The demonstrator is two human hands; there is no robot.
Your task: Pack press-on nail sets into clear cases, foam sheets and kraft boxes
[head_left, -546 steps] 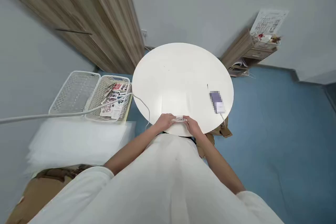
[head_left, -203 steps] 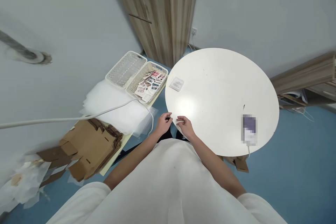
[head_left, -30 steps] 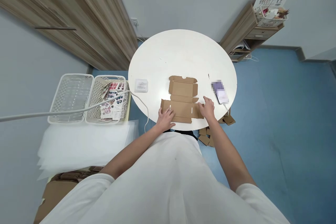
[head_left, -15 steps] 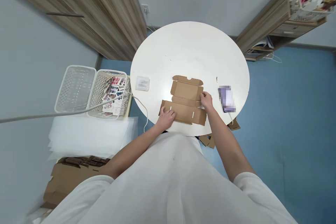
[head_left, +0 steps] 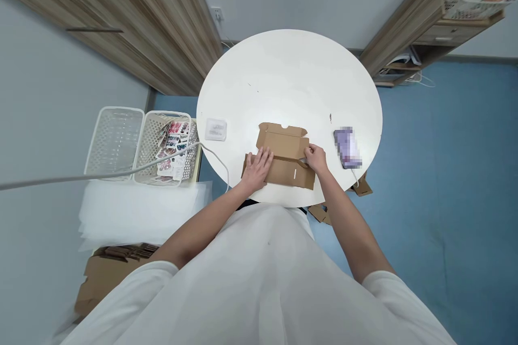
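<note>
A brown cardboard box blank [head_left: 283, 144] lies partly unfolded near the front edge of the round white table [head_left: 295, 75]. Its far panel has flaps and a small notch, and a crease runs between it and the near panel, which has a slot. My left hand [head_left: 258, 168] rests on the blank's left side with fingers spread across the crease. At the right end, my right hand [head_left: 316, 157] pinches the cardboard by the crease, thumb and fingers closed on it. That part of the blank looks bent upward.
A purple phone-like item [head_left: 347, 148], blurred out, lies at right with a cable. At left is a small clear packet [head_left: 216, 129]. Beyond the table edge stand a white basket [head_left: 194, 135] of cards, white sheets [head_left: 141, 210] and stacked cardboard [head_left: 109, 275]. A white cable [head_left: 162, 159] crosses the left.
My left hand has moved up from the near panel to the crease, its fingers spreading. The middle strip of the blank has folded, bringing the two panels closer. My right hand keeps its pinch.
</note>
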